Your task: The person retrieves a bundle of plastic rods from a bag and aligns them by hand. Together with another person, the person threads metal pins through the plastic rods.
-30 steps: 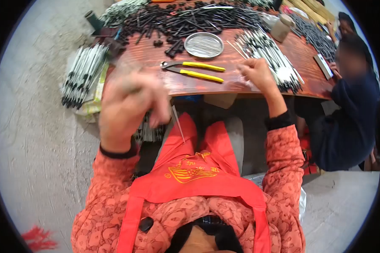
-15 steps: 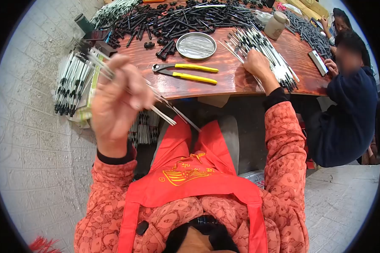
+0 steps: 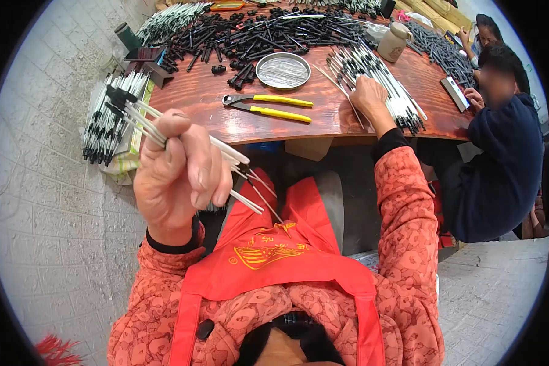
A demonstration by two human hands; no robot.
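First, left hand (image 3: 182, 174), eleven o'clock from the wearer: thumb and fingers closed round several slender white rods (image 3: 229, 150), their black ends pointing to ten o'clock. Next, right hand (image 3: 369, 97), one o'clock: against a bundle of black-and-white rods (image 3: 398, 91) on the wooden table (image 3: 195, 104); fingertips hidden, grip cannot be told. Beyond, twelve o'clock: yellow-handled pincers (image 3: 280, 114), handles spread; round metal dish (image 3: 282, 88) of thin wires (image 3: 283, 70); farthest, heaped black parts (image 3: 244, 33).
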